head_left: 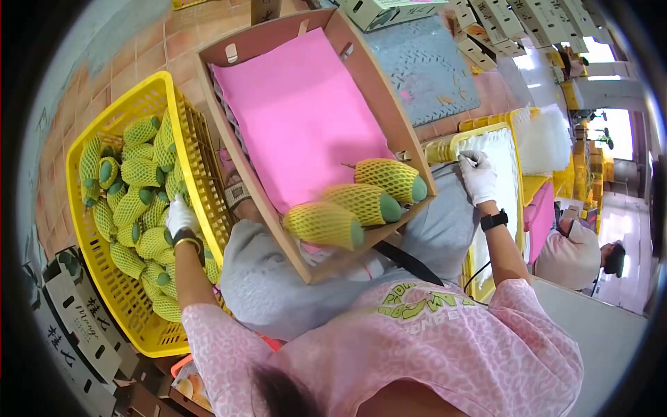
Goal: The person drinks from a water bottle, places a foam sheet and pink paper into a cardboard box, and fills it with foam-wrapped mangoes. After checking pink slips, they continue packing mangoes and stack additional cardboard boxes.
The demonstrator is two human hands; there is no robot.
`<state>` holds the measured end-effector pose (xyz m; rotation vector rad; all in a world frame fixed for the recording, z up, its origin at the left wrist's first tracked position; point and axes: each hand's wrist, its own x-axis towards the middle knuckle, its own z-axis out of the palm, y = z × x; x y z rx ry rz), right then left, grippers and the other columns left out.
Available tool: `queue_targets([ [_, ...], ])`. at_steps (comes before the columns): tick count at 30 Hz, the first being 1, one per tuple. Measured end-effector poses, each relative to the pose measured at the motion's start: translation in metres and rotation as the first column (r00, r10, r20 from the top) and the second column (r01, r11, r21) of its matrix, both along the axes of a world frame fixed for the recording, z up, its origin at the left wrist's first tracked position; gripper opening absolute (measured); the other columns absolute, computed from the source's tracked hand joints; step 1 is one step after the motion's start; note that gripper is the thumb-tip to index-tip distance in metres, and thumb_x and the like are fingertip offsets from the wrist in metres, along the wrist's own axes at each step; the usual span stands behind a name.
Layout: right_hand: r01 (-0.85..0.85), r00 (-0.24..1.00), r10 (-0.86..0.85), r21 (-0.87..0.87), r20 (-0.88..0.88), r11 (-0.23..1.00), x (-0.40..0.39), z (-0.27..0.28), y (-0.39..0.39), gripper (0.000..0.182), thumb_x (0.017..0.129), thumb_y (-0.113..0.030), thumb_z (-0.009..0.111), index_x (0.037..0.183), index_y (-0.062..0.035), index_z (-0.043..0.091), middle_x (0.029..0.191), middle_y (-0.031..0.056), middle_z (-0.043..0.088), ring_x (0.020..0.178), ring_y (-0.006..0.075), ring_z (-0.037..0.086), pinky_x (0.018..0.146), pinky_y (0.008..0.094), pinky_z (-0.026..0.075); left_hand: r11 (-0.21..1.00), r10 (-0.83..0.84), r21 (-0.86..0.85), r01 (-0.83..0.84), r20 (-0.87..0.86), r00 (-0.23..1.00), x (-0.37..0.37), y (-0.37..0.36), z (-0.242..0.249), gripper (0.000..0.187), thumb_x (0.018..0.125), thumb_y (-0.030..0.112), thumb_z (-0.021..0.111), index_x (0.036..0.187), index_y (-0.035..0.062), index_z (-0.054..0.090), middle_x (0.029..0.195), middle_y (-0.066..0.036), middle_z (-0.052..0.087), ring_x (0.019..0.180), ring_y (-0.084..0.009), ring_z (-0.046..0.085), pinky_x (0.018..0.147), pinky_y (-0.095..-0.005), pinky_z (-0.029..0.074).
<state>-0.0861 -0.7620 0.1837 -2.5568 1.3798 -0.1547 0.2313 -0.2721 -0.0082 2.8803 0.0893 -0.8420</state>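
Note:
My left hand point(182, 217), in a white glove, reaches into a yellow crate point(172, 90) on the left. It touches green, mango-like fruits point(154, 242) in yellow foam nets; its fingers are partly hidden. My right hand point(479, 179), also gloved, is closed with the fingers bent in, beside my right knee and over a container of white sheets point(505, 149). Whatever it may hold is hidden. Across my lap tilts a cardboard box point(410, 132) lined with pink paper point(306, 111). Three netted fruits point(361, 202) lie in a row at its near end.
Printed cartons point(83, 316) stand at the lower left, and more cartons point(497, 24) are stacked at the upper right. A grey-blue mat point(420, 69) lies on the tiled floor beyond the box. Another person point(570, 254) is at the far right.

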Motion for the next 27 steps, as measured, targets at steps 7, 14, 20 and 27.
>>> queue_targets([
  [7,-0.037,0.993,0.035,0.021,0.109,0.999,-0.008,-0.008,-0.006,0.023,0.077,-0.028,0.058,0.091,-0.0116,0.064,0.094,0.0118,0.061,0.091,0.0256,0.057,0.08,0.033,0.044,0.966,0.036,0.259,-0.024,-0.041,0.998,-0.038,0.007,0.118,0.076,0.054,0.018,0.076,0.119,0.0011,0.04,0.112,-0.019,0.053,0.103,-0.0288,0.053,0.085,-0.0356,0.045],
  [14,-0.129,0.915,0.16,-0.106,0.369,0.986,-0.006,0.005,0.017,0.023,0.076,-0.013,0.06,0.099,-0.0102,0.06,0.098,0.0111,0.059,0.096,0.0257,0.053,0.084,0.0329,0.042,0.579,0.467,-0.748,-0.324,-0.021,0.884,-0.106,0.075,0.189,0.057,0.063,0.007,0.065,0.113,-0.0018,0.039,0.091,-0.01,0.057,0.074,-0.0168,0.055,0.067,-0.0273,0.047],
  [20,-0.597,0.703,-0.011,0.599,0.711,0.534,0.002,0.058,0.139,0.057,0.066,-0.01,0.071,0.117,-0.0048,0.047,0.112,0.0118,0.051,0.103,0.0211,0.048,0.088,0.0307,0.039,0.261,0.144,-0.942,-0.213,-0.18,0.973,-0.195,-0.063,0.31,0.092,0.045,0.023,0.087,0.118,0.0042,0.034,0.108,-0.009,0.05,0.101,-0.0204,0.051,0.085,-0.0328,0.045],
  [27,-0.692,0.675,-0.636,0.618,0.373,-0.372,-0.012,0.063,0.147,0.055,0.077,-0.029,0.058,0.123,-0.0041,0.039,0.116,0.0105,0.05,0.106,0.0226,0.05,0.09,0.0375,0.04,0.172,-0.506,-0.963,0.209,0.096,0.857,-0.222,-0.193,0.279,0.053,0.075,0.017,0.063,0.117,-0.004,0.038,0.099,-0.018,0.054,0.096,-0.0206,0.052,0.083,-0.0307,0.042],
])
